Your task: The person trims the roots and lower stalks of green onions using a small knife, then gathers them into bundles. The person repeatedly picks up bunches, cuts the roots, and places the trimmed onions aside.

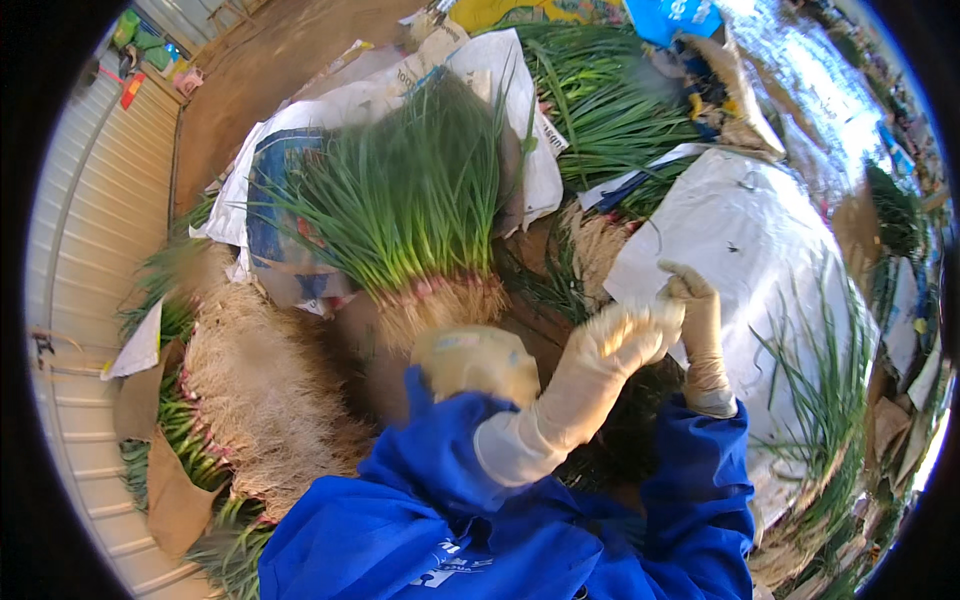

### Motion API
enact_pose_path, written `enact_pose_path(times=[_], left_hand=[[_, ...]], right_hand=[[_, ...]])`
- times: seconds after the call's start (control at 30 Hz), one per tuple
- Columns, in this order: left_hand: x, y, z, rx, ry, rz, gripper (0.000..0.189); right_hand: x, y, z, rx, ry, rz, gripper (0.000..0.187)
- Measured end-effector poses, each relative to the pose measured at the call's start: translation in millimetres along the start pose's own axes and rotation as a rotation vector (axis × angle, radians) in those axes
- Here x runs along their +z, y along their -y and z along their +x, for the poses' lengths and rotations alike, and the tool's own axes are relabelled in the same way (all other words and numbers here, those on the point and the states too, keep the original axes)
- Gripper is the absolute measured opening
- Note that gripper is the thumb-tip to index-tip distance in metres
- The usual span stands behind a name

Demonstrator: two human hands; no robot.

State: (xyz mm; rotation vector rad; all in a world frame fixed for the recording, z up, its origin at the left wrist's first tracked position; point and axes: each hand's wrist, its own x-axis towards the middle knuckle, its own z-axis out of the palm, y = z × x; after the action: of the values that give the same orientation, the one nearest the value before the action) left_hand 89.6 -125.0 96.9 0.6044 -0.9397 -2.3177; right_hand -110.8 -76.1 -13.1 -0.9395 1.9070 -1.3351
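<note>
My left hand [626, 335], in a cream glove, reaches right in front of my body. Its fingers are curled and blurred, so whether they hold anything is unclear. Close beside it, my right hand [686, 289] is raised in a similar glove, with bent fingers pointing left. The two hands touch or overlap near the fingertips. Before me lies a large bunch of spring onions [420, 217], green leaves pointing away and pale roots towards me. Its leaves rest on a printed white woven sack [289, 202]. Right of the hands spreads a white plastic sheet [739, 217].
Stacked spring onions with dense roots [262, 390] line the left side, by a corrugated metal wall [105, 247]. More spring onions [615, 112] lie at the far right. Loose green stalks [821, 397] rest on the sheet. A beige rounded covering [476, 360] sits near my left sleeve.
</note>
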Motion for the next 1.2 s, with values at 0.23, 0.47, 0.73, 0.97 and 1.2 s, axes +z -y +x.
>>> enact_pose_path(times=[0.23,0.47,0.73,0.97,1.2], left_hand=[[-32,50,75,-0.169,-0.202,0.258,0.020],[-44,66,98,-0.475,-0.383,0.452,0.019],[-61,101,23,-0.384,-0.424,0.432,0.018],[-72,-3,-86,-0.621,0.324,1.102,0.016],[-56,-131,2,-0.601,0.107,1.423,0.016]], right_hand=[[1,-39,86,0.082,0.066,0.216,0.032],[16,-34,55,0.393,0.092,0.367,0.021],[-14,83,-49,0.510,-0.062,0.089,0.020],[-113,213,-272,1.037,-0.676,-0.009,0.027],[-66,271,-507,1.443,-0.688,0.169,0.032]])
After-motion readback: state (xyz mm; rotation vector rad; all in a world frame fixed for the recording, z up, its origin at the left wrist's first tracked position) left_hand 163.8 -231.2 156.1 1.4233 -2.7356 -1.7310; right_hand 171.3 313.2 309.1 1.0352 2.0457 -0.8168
